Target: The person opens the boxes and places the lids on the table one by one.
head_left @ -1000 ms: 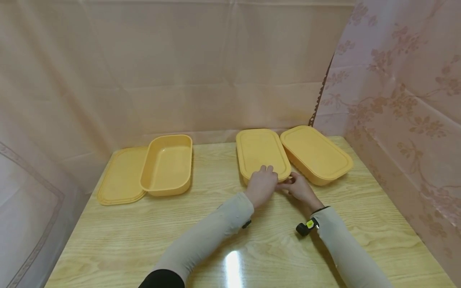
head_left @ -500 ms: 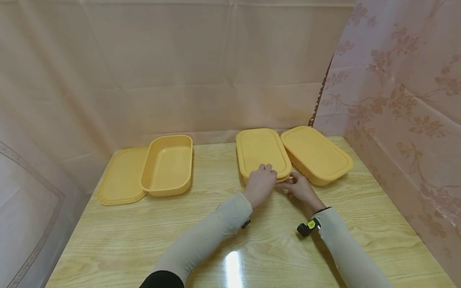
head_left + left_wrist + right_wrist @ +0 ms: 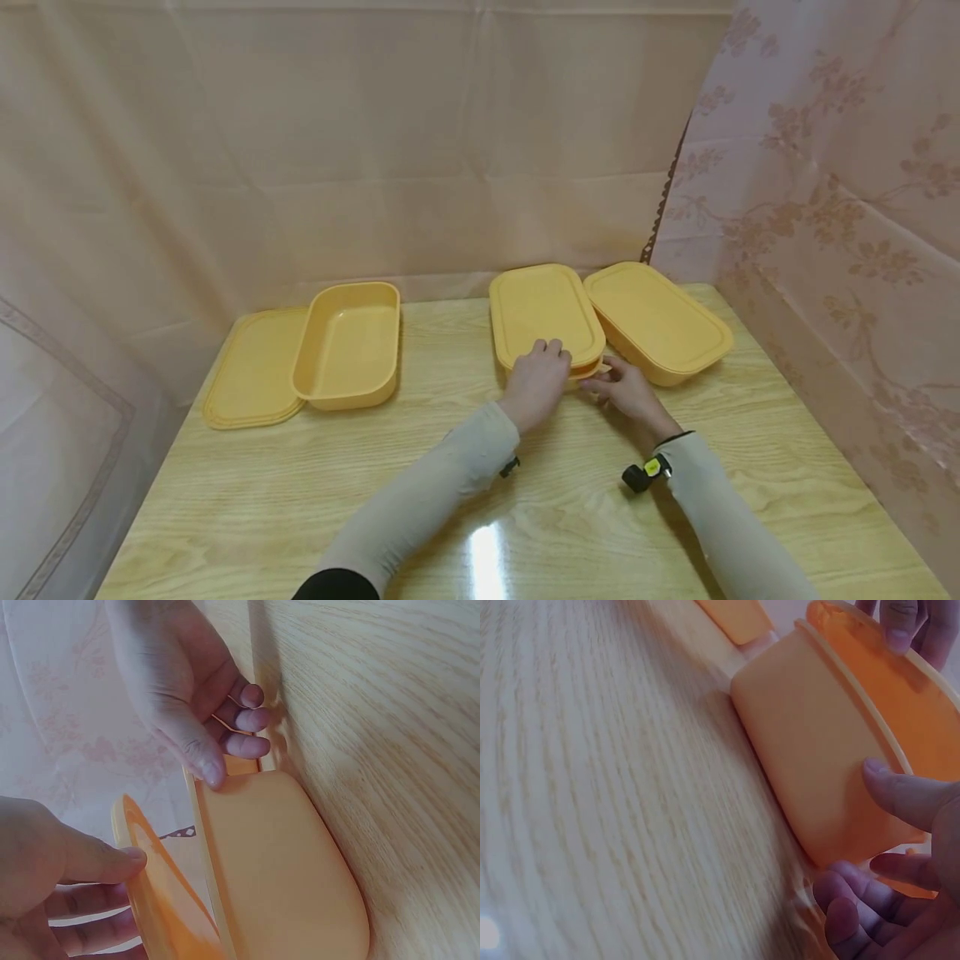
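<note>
Reaching forward in pale grey sleeves (image 3: 738,525), a black band (image 3: 339,583) round the left one and a small black camera (image 3: 637,477) at my right wrist, I work over a light wood-grain table (image 3: 570,550). My left hand (image 3: 536,382) pinches the front edge of a yellow rounded-rectangular plastic lid (image 3: 547,308), thumb against fingers with only the lid's thickness between. My right hand (image 3: 628,396) is half curled, gripping the near right corner of the deep yellow plastic box (image 3: 802,742) below: my thumb presses its front wall just under the rim, the lower fingers bent loosely beside it. The lid's front edge is tilted up, clear of the rim.

To the left, well apart, sits an uncovered yellow oblong box (image 3: 348,346), partly hiding a flat yellow lid (image 3: 251,367) on its far left. Just right of my box, a covered yellow oblong container (image 3: 660,321) lies at a slant. Behind them hangs creased beige cloth (image 3: 375,150), with pink floral fabric (image 3: 840,217) along the right.
</note>
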Tool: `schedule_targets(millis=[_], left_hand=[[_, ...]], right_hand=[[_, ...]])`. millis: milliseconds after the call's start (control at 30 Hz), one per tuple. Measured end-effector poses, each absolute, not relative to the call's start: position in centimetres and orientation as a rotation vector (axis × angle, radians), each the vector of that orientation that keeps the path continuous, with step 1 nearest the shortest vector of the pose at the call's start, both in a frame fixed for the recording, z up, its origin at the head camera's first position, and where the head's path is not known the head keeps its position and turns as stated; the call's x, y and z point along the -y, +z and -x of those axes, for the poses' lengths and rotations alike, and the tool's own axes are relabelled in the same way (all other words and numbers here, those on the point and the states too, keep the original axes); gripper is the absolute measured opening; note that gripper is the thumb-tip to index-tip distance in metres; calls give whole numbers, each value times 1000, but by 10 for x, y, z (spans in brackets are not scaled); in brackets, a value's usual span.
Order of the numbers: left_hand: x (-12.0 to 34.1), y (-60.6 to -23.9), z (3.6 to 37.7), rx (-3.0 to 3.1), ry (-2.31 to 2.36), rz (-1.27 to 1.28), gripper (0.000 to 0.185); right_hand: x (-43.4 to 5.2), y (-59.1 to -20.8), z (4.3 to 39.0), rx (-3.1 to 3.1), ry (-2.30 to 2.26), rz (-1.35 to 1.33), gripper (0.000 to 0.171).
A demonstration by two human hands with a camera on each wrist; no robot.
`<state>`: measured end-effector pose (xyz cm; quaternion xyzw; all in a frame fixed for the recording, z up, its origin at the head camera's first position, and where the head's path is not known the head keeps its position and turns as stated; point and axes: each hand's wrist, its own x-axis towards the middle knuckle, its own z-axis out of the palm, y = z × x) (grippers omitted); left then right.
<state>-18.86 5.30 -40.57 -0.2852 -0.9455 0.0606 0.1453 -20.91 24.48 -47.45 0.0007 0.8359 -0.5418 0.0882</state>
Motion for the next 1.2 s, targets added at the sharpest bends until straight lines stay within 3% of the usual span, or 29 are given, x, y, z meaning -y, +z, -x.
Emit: schedule_targets(millis=[600,867,1200], left_hand=[[-49,-409,189,2718,39,798,21],[-47,-411,187,2676,-39,789,20],[-39,-412,185,2635,-66,810,23]], right_hand=[[-248,-475,209,-2488,-1546,63,66],[-248,-480,209,-2455,-1649,66,50],[-245,-479,211,-2416,-1681,-11,50]])
